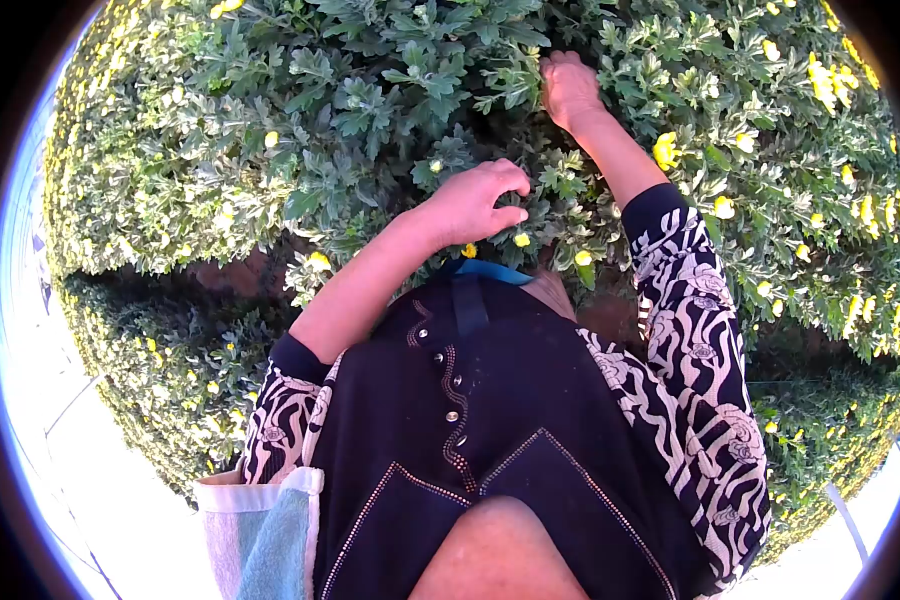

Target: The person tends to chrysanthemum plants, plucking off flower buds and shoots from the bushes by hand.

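Note:
My left hand is over the near side of a leafy chrysanthemum row. Its fingers are curved and the thumb stands apart, with no flower visible between them. Just below it are a yellow bud and a small yellow flower. Farther forward, my right hand reaches into the green chrysanthemum leaves. Its fingers are curled together at the foliage, and whatever they grip is hidden. An open yellow flower grows beside my right forearm.
Dense chrysanthemum plants with scattered yellow blooms spread to both sides. Dark soil shows between the rows. A light blue towel hangs at my left side. Another row of plants lies behind on the left.

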